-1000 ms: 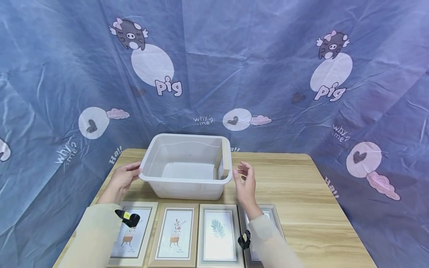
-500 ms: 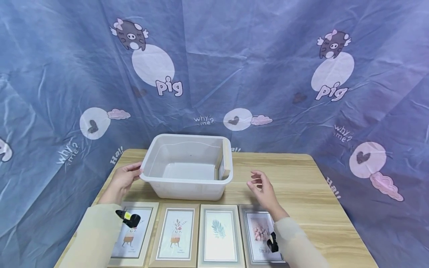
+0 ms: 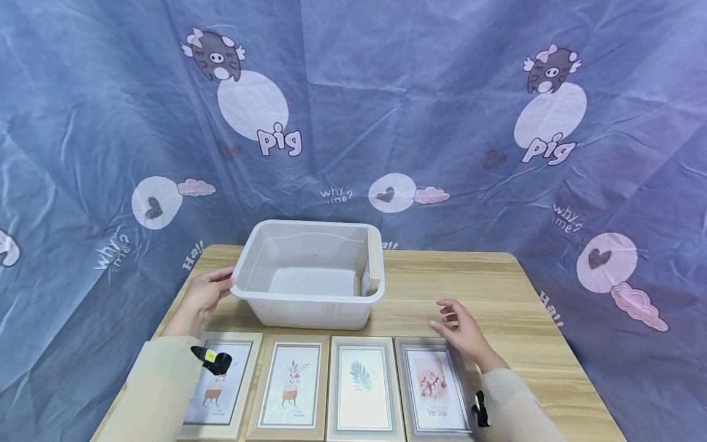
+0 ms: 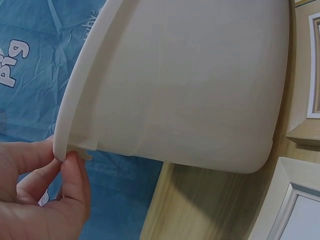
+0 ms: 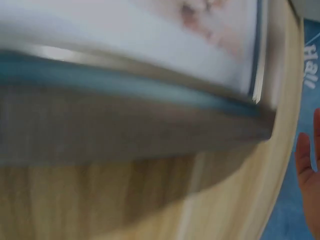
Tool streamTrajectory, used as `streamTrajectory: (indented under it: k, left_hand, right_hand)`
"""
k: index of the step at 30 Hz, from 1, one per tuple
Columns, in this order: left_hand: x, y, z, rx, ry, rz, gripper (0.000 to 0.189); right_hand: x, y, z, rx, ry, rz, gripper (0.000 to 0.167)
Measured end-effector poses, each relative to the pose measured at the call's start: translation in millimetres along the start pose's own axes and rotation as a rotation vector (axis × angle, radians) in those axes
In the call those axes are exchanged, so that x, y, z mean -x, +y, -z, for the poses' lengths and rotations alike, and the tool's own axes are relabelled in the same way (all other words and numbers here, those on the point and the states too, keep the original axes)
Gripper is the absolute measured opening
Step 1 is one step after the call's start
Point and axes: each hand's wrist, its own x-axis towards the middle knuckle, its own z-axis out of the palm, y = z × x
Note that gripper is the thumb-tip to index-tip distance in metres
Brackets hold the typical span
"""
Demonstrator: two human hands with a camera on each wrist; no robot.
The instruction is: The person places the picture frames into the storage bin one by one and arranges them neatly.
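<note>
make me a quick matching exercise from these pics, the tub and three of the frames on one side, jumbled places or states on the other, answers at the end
Column one
1. light grey rectangular plastic tub
2. grey-brown rectangular frame with a pink flower picture
3. pale rectangular frame with a blue-green leaf picture
4. pale tan frame seen nearly edge-on

Column two (head view)
A. second from the right in the front row
B. inside the tub, at its right end
C. rim pinched in the left grip
D. rightmost in the front row

Pairs: 1-C, 2-D, 3-A, 4-B
</note>
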Motion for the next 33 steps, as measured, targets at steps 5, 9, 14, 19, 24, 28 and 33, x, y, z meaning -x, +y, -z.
streamTrajectory:
  k: [5,9,14,19,24,28,33]
  left_hand:
    - [0.3,-0.1,0.2,0.002,-0.003,-0.001,0.047]
    - [1.0,-0.1,0.6,0.007,-0.004,0.0,0.047]
    - [0.9,0.0,0.5,0.03,0.003,-0.002,0.048]
    - [1.0,1.0,-0.3,0.021,0.005,-0.001,0.047]
    - [1.0,1.9,0.0,0.03,-0.002,-0.003,0.047]
    - [0.7,1.9,0.5,0.047,-0.006,-0.004,0.047]
    - [0.7,1.4,0.6,0.061,-0.007,-0.004,0.047]
  right_hand:
    - [8.3,15,6,0.081,-0.029,-0.074,0.056]
    - [13.8,27,8,0.131,-0.062,-0.102,0.059]
    - [18.3,35,9,0.148,-0.093,-0.141,0.064]
    - [21.5,38,10,0.165,-0.116,-0.184,0.069]
    - [23.9,40,8,0.179,-0.133,-0.203,0.063]
    - [26.9,40,7,0.201,-0.124,-0.194,0.055]
    - [27.7,42,4,0.195,-0.115,-0.172,0.039]
